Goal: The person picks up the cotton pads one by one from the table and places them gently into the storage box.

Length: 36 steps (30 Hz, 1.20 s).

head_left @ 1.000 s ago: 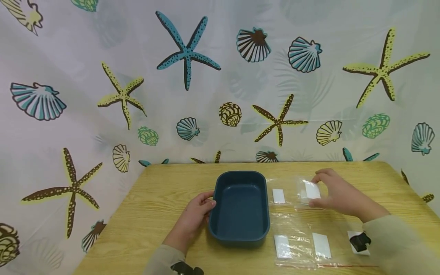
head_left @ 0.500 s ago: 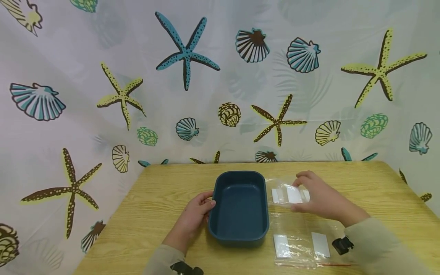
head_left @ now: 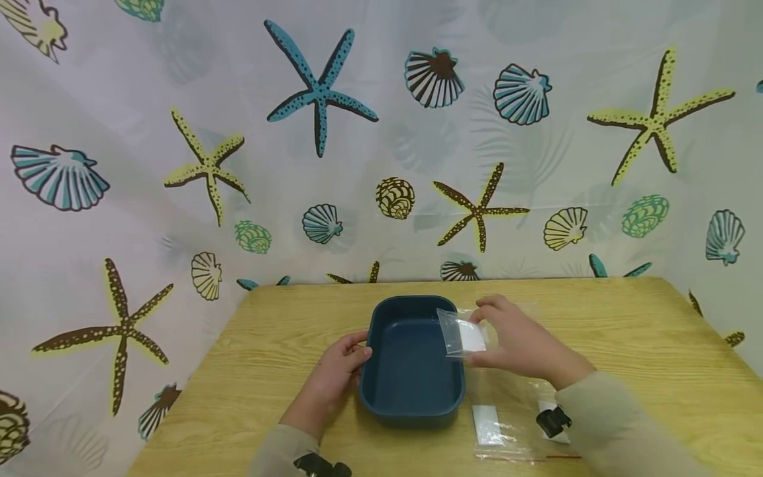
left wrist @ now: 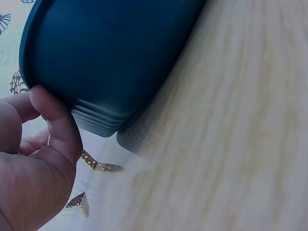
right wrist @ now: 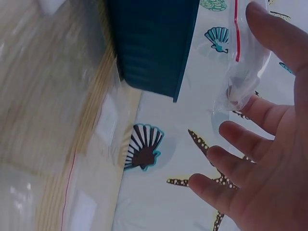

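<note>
A dark blue rectangular bin (head_left: 411, 419) stands in the middle of the table. My left hand (head_left: 335, 374) grips its left side, thumb at the rim; the left wrist view shows that thumb (left wrist: 50, 108) against the bin wall. With thumb and fingers, my right hand (head_left: 518, 341) pinches a clear zip bag (head_left: 454, 331) with a white label. The bag overlaps the bin's right rim in the head view. In the right wrist view the bag (right wrist: 246, 62), with its red seal line, hangs between thumb and index fingertip, the other fingers spread.
More clear zip bags (head_left: 503, 430) with white labels lie flat on the wooden table (head_left: 262, 331), right of the bin. My right hand and sleeve (head_left: 620, 417) partly cover some of them. A shell-and-starfish curtain (head_left: 357, 165) hangs behind the table.
My right hand has moved left with the zip bag, from above the other bags to the bin's right rim. The left hand and bin have stayed in place.
</note>
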### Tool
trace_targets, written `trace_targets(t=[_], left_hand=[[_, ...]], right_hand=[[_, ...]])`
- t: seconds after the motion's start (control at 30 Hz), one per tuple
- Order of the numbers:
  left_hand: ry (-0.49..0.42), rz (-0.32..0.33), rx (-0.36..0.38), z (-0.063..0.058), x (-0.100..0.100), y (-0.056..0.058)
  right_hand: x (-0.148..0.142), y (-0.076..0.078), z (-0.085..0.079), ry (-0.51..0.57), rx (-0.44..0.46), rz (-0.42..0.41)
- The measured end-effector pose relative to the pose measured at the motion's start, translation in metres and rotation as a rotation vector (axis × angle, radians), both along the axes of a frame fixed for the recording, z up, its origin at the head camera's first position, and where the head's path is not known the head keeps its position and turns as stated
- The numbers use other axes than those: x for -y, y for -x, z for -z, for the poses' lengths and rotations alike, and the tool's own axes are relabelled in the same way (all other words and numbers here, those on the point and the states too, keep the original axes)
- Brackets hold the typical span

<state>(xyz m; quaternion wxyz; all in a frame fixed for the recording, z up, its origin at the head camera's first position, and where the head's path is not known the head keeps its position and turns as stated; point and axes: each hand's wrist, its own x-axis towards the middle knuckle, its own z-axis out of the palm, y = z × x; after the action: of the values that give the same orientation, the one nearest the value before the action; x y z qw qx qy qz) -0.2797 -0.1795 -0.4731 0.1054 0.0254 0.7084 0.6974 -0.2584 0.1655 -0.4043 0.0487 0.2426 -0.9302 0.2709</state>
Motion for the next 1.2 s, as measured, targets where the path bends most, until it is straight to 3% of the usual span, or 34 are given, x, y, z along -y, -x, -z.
trace_targets(t=[0.3,0.5,0.77,1.2], left_hand=[[-0.032,0.013,-0.004,0.001,0.002,-0.001],[-0.041,0.019,-0.003,0.002,0.002,0.0],[-0.025,0.024,-0.003,0.003,0.002,0.001],[-0.02,0.026,-0.012,0.001,0.001,-0.001]], right_hand=[[0.029,0.008,0.003,0.002,0.013,0.022],[0.045,0.014,0.005,-0.053,-0.007,0.054],[0.057,0.018,0.008,-0.059,-0.043,0.027],[0.071,0.018,0.008,-0.103,0.021,0.059]])
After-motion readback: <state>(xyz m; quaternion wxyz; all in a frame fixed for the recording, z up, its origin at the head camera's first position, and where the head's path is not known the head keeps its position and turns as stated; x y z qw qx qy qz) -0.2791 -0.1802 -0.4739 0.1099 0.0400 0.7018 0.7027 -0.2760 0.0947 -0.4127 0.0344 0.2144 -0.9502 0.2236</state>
